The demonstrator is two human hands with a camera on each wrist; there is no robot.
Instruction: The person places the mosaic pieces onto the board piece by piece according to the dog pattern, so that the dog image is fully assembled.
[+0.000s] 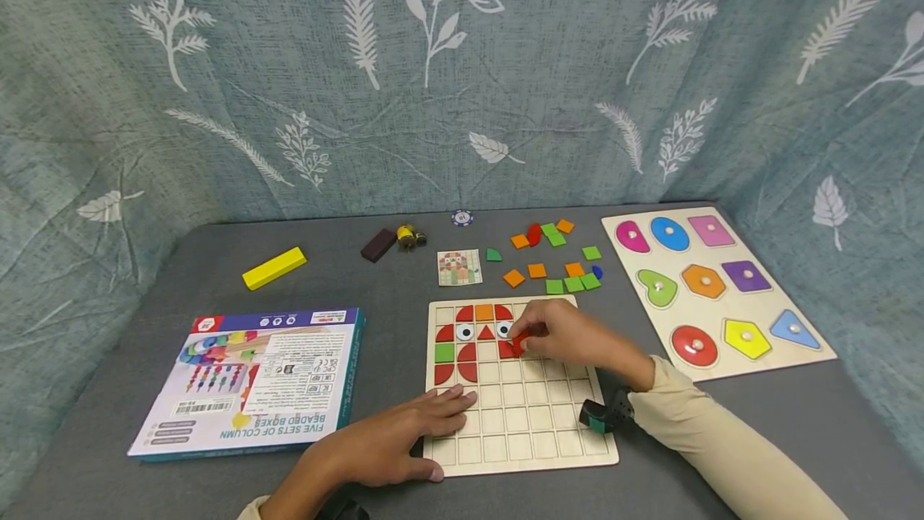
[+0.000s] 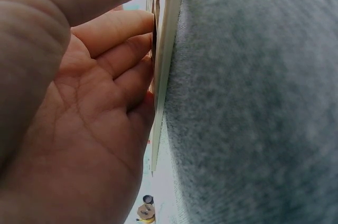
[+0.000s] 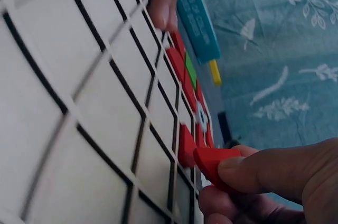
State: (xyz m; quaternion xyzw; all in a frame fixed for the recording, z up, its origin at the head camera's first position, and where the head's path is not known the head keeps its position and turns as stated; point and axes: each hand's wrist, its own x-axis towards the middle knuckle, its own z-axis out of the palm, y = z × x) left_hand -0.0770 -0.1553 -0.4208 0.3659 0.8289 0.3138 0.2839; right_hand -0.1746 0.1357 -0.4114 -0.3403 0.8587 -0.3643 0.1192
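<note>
A wooden grid board (image 1: 516,446) lies in front of me, its upper left squares filled with red tiles, a green tile (image 1: 444,352), an orange tile (image 1: 484,312) and two eye tiles. Between thumb and fingertips my right hand (image 1: 563,334) pinches a red tile (image 3: 210,161) with a curved edge, just over the board and beside a placed red tile (image 3: 186,147). My left hand (image 1: 393,434) rests on the board's lower left edge, fingers laid over the squares and thumb at the near corner. In the left wrist view its palm (image 2: 84,129) holds nothing.
Behind the board lie a small pattern card (image 1: 458,268) and several loose tiles (image 1: 537,270). A knobbed shape puzzle (image 1: 653,315) is at the right, a boxed toy (image 1: 253,379) at the left. Farther back are a yellow block (image 1: 274,268), a dark block (image 1: 378,245) and a poker chip (image 1: 462,218).
</note>
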